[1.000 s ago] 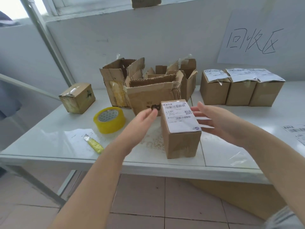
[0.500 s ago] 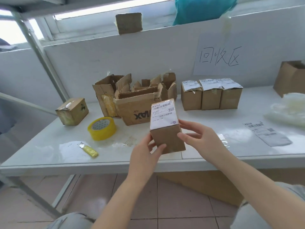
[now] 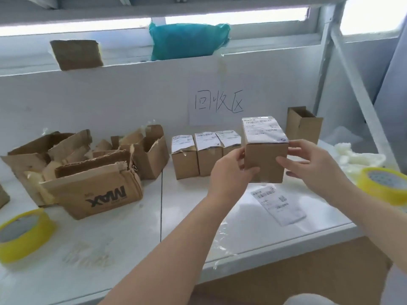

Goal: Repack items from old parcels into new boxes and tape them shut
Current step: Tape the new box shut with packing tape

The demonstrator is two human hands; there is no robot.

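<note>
The person is holding a sealed box (image 3: 265,159) in the air with both hands, above the right half of the table (image 3: 132,238). The left hand (image 3: 231,170) is gripping the box's left side, with its thumb lying across the front face and its fingers curling behind. The right hand (image 3: 312,168) is gripping the right side, with its thumb pressing on the front face and its fingers wrapping round the far edge. The box is standing upright, and a white top label (image 3: 263,130) is covering its upper face.

Just behind and to the left of it, three labelled boxes (image 3: 207,155) are sitting in a row near the wall, touching one another. The left hand and the held box are partly hiding the rightmost one. An open carton (image 3: 304,126) is standing by the wall behind the right hand. A loose label (image 3: 278,203) is lying flat on the table below the held box.

Torn parcels (image 3: 92,164) are crowding the left of the table, with a crushed one marked MAX in front. A yellow tape roll (image 3: 22,232) is lying at the left edge, and a second roll (image 3: 383,186) is sitting at the right edge, beside white padding (image 3: 361,155). A handwritten sign (image 3: 211,104) is hanging on the wall. A teal bag (image 3: 189,40) and a cardboard scrap (image 3: 77,53) are resting on the ledge above.
</note>
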